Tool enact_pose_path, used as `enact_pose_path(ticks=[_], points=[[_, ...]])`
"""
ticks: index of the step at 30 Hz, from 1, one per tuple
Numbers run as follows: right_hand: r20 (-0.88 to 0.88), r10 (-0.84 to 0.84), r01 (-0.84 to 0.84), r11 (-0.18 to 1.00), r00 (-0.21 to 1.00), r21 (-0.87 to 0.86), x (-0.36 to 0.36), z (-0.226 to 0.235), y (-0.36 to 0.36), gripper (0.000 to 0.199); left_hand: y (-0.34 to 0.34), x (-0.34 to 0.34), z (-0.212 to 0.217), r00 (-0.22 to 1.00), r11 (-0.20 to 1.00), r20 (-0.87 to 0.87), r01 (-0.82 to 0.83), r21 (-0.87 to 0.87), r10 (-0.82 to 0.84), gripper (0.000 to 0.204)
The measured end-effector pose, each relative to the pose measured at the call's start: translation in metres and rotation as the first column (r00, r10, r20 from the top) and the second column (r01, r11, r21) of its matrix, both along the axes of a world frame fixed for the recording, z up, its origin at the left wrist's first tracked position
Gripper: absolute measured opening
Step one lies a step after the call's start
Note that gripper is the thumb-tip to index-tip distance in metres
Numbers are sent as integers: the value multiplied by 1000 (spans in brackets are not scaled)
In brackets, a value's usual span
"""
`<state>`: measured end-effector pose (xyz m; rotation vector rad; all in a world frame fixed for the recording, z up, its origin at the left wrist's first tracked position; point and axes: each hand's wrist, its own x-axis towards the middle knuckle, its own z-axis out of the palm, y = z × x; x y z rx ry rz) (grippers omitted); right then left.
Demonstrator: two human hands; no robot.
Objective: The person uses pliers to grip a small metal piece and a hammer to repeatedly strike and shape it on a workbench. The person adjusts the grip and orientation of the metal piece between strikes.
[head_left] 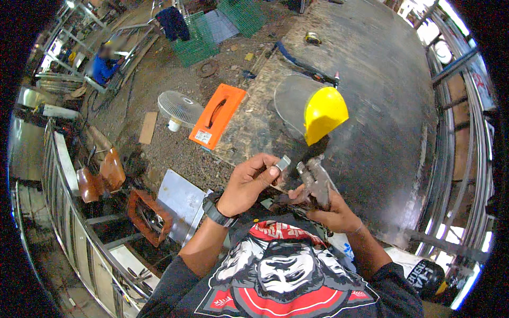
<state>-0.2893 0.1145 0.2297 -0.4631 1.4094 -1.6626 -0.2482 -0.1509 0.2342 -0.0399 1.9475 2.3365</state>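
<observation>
A dirt workshop floor (pixel 175 153) with a white fan (pixel 179 108), green mesh panels (pixel 199 45) and metal railings (pixel 69 212).

distant person (pixel 104 63) blurred, pliers (pixel 316 183) handles hidden inside right hand (pixel 331 209)

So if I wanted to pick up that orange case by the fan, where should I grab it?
Take the orange case by the dark handle slot running along the middle of its lid. It lies flat, handle side up, at the edge of the workbench, so come straight down from above and curl your fingers into the slot. Its smooth, wide sides probably offer a poorer grip.
</observation>
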Motion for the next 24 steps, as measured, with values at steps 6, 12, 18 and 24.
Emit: enact_pose_path(ticks=[6, 12, 18, 24], points=[[-184, 44, -11, 985, 982, 173, 14, 7, 11, 49, 26, -1, 12, 994, 995, -73, 84, 44, -81, 25], [-377, -18, 89, 981, 926, 171, 22, 1, 16, 54, 38, 2, 4, 994, 994, -50, 95, 54, -92, 24], [-471, -5, 103, 978, 882, 182, 22, -5, 24, 55, 32, 4, 8, 988, 989, -52, 147, -21, -148, 22], [-514, 79, 58, 968, 854, 246, 19, 1, 26, 60, 29, 7, 10, 984, 984, -31, 177, 4, -177, 20]])
